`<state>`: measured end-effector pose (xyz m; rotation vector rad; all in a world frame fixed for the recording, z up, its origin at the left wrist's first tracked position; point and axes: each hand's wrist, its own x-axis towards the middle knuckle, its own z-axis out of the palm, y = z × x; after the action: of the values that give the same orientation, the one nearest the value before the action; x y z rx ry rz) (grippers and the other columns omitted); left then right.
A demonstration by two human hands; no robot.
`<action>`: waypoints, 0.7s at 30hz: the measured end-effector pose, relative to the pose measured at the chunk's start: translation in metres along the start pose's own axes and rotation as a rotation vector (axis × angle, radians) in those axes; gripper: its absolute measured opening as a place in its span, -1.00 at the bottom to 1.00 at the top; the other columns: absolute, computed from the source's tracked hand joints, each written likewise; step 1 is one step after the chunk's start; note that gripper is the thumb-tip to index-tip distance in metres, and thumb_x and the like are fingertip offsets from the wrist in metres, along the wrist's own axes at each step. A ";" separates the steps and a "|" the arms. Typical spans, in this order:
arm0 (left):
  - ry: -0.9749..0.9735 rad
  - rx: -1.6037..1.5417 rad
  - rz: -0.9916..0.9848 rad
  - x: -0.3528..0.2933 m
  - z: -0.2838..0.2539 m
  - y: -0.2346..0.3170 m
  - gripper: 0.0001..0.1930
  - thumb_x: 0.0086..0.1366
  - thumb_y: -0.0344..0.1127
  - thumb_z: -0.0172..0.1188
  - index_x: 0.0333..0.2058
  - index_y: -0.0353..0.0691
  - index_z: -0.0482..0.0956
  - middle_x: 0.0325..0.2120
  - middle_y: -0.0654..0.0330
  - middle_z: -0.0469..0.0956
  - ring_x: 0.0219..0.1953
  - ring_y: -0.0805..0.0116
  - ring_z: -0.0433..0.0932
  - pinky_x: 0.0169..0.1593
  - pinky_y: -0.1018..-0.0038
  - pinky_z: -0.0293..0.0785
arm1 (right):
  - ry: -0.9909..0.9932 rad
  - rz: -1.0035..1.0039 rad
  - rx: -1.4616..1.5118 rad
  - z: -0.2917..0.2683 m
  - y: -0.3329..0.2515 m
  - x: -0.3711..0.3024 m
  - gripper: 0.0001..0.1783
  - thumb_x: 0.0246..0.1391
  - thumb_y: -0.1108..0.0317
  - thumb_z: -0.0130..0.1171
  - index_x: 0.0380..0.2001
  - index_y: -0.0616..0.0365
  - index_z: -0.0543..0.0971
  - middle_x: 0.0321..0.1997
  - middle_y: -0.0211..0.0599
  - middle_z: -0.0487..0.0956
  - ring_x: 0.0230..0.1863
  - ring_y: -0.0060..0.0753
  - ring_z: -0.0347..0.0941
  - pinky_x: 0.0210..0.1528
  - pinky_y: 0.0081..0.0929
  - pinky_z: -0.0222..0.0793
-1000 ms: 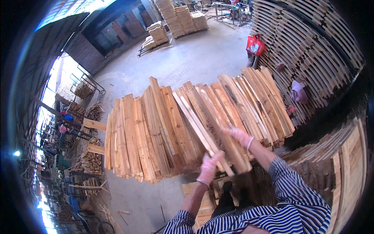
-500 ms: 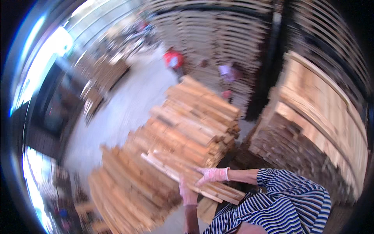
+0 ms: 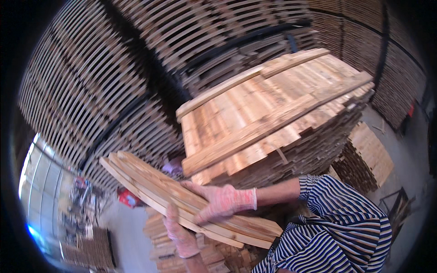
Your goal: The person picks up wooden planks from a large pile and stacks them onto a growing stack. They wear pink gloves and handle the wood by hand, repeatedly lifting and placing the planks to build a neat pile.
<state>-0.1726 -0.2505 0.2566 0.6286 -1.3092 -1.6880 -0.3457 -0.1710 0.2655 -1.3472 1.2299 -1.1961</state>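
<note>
Several long, narrow wooden boards point(image 3: 145, 179) lie together in my two gloved hands, slanting from the upper left down toward my body at the right. My right hand point(image 3: 223, 201), in a pink-and-white glove, rests across the top of the boards with its fingers curled over them. From beneath their near edge, my left hand point(image 3: 180, 234) grips them with the thumb up along the side. Below the boards sits a pile of loose planks point(image 3: 166, 248), partly hidden. Just beyond my hands stands a tall stack topped with a wooden panel point(image 3: 227, 116), which has two crosswise strips.
Tall stacks of slatted wood point(image 3: 77, 82) rise at the back and left. A lower stack point(image 3: 371, 152) stands at the right on the floor. Red clothing point(image 3: 129, 198) of a person shows past the boards at lower left. Another low stack point(image 3: 88, 250) is farther left.
My view has swung right, from the plank pile toward the panel-topped stack. The boards, low over the pile before, are now lifted in both hands.
</note>
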 end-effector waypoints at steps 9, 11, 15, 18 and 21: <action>-0.268 0.358 -0.213 0.180 0.128 0.008 -0.55 0.31 -0.06 0.29 -0.10 -0.40 0.55 -0.47 0.09 0.58 -0.52 0.24 0.59 -0.46 0.31 0.59 | 0.533 0.261 -0.794 -0.259 -0.050 -0.054 0.17 -0.32 -0.03 0.34 0.41 0.20 0.19 0.13 0.10 0.54 -0.08 -0.06 0.58 -0.05 -0.17 0.54; -0.234 0.412 -0.246 0.211 0.149 -0.012 -0.53 0.28 -0.11 0.30 -0.05 -0.47 0.58 -0.38 0.09 0.62 -0.44 0.30 0.62 -0.34 0.38 0.60 | 0.682 0.387 -1.049 -0.304 -0.042 -0.055 0.06 -0.25 0.04 0.31 0.36 0.21 0.24 -0.03 0.05 0.61 -0.04 0.00 0.61 -0.12 -0.13 0.58; -0.275 0.882 -0.048 0.258 0.168 -0.067 -0.33 0.11 0.04 0.38 -0.03 -0.51 0.61 -0.18 0.02 0.66 -0.24 0.19 0.63 -0.10 0.36 0.53 | 0.848 0.845 -1.084 -0.354 -0.003 -0.071 -0.16 -0.15 0.17 0.30 0.22 0.22 0.27 -0.01 0.25 0.59 0.03 0.35 0.56 0.06 0.30 0.45; -0.568 1.273 -0.008 0.286 0.172 -0.099 -0.23 0.20 0.20 0.23 0.25 -0.21 0.46 0.06 -0.10 0.58 0.08 0.18 0.56 0.18 0.40 0.40 | 0.740 0.735 -1.063 -0.377 0.018 -0.084 -0.11 -0.03 -0.01 0.26 0.30 0.22 0.24 0.13 0.39 0.50 0.12 0.36 0.51 0.14 0.18 0.43; -0.576 1.386 0.050 0.297 0.172 -0.108 -0.24 0.18 0.26 0.24 0.12 -0.31 0.57 0.01 -0.15 0.60 0.06 0.17 0.58 0.14 0.38 0.41 | 0.742 0.575 -1.106 -0.385 0.027 -0.091 -0.08 0.01 -0.10 0.23 0.32 0.21 0.24 0.14 0.36 0.50 0.16 0.30 0.49 0.16 0.15 0.41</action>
<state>-0.4909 -0.4176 0.2453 0.8371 -2.8642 -0.6779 -0.7333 -0.0900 0.2711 -1.0714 2.8446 -0.5416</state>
